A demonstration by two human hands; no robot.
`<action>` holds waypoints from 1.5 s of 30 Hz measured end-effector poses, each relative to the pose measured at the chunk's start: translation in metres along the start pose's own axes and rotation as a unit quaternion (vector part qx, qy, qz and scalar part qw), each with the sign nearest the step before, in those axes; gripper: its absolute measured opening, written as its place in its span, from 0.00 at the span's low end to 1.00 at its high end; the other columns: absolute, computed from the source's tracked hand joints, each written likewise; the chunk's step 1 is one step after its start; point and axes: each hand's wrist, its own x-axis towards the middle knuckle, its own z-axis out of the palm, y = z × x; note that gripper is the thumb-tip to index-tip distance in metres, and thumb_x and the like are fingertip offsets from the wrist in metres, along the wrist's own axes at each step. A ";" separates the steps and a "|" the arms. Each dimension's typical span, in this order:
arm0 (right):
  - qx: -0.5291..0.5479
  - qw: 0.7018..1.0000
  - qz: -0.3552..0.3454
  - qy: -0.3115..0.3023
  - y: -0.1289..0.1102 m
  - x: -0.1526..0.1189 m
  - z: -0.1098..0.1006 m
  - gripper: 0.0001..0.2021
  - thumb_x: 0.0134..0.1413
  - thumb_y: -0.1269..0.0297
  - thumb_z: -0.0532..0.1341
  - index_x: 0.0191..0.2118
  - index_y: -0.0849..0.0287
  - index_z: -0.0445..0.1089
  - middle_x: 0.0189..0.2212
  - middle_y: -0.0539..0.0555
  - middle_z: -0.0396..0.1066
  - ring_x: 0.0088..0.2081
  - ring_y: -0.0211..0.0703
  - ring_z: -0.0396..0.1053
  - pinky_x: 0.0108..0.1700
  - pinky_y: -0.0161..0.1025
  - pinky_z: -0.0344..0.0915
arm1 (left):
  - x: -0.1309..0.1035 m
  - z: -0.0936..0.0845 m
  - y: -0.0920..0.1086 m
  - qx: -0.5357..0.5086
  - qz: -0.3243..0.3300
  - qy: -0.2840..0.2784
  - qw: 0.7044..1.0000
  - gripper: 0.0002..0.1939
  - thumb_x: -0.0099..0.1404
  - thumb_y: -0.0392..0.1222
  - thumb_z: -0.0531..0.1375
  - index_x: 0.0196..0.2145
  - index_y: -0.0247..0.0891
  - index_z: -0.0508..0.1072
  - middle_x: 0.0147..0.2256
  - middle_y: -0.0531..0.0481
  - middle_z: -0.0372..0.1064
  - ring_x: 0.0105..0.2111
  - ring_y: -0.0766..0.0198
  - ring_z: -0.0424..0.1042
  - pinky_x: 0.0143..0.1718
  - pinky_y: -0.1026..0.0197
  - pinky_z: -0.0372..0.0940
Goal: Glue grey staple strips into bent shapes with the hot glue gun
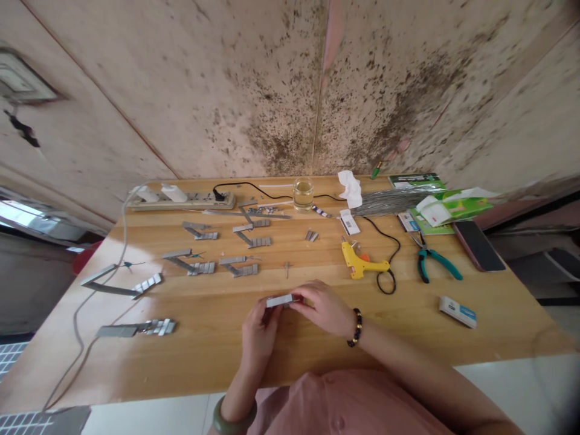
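Note:
Over the front middle of the table (208, 362), both hands hold a small grey metal block (280, 300) that looks like staple strips. My left hand (259, 335) has its fingers closed at the block's left end. At the right end, my right hand (324, 308) pinches it between thumb and fingers; the fingertips are partly hidden. Just beyond the hands lies a tiny cross-shaped piece (287, 269). Several short grey strips (312, 235) rest farther back. To the left stand several bent grey assemblies, among them an angled one (238, 267) and a long one (120, 330) near the front.
On the right are a yellow glue gun (362, 261) with a black cord, teal-handled pliers (437, 260), a phone (479, 244) and a small white-blue box (457, 311). At the back stand a glass of yellowish liquid (303, 194), a power strip (199, 199) and a bundle of thin wires (394, 201).

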 end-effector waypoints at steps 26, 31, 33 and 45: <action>0.013 1.000 0.013 0.002 0.002 0.000 0.001 0.13 0.52 0.66 0.64 0.45 0.58 0.70 0.35 0.52 0.74 0.38 0.40 0.69 0.45 0.37 0.61 | 0.000 0.001 -0.001 -0.014 -0.009 -0.004 1.000 0.10 0.60 0.45 0.58 0.37 0.39 0.72 0.33 0.48 0.74 0.33 0.60 0.73 0.35 0.60 0.68; 0.012 0.999 0.030 -0.014 -0.001 0.002 0.003 0.15 0.50 0.64 0.65 0.45 0.59 0.70 0.32 0.51 0.74 0.36 0.41 0.70 0.43 0.37 0.61 | 0.001 0.000 0.001 -0.012 0.002 -0.005 1.000 0.10 0.61 0.45 0.57 0.37 0.39 0.72 0.31 0.48 0.74 0.31 0.61 0.73 0.34 0.60 0.68; 0.005 0.999 0.036 -0.018 -0.002 0.003 0.004 0.12 0.51 0.63 0.64 0.43 0.59 0.71 0.31 0.51 0.74 0.35 0.40 0.69 0.41 0.37 0.61 | 0.001 0.000 0.002 -0.005 0.005 -0.002 1.000 0.10 0.61 0.46 0.57 0.37 0.39 0.72 0.31 0.48 0.74 0.30 0.61 0.73 0.33 0.61 0.68; -0.016 0.999 0.025 -0.019 0.003 0.002 0.006 0.02 0.53 0.68 0.62 0.33 0.59 0.72 0.30 0.51 0.74 0.34 0.39 0.70 0.39 0.35 0.60 | 0.000 -0.001 0.003 0.001 -0.003 -0.008 1.000 0.09 0.61 0.44 0.57 0.37 0.39 0.72 0.32 0.49 0.74 0.32 0.61 0.73 0.34 0.62 0.67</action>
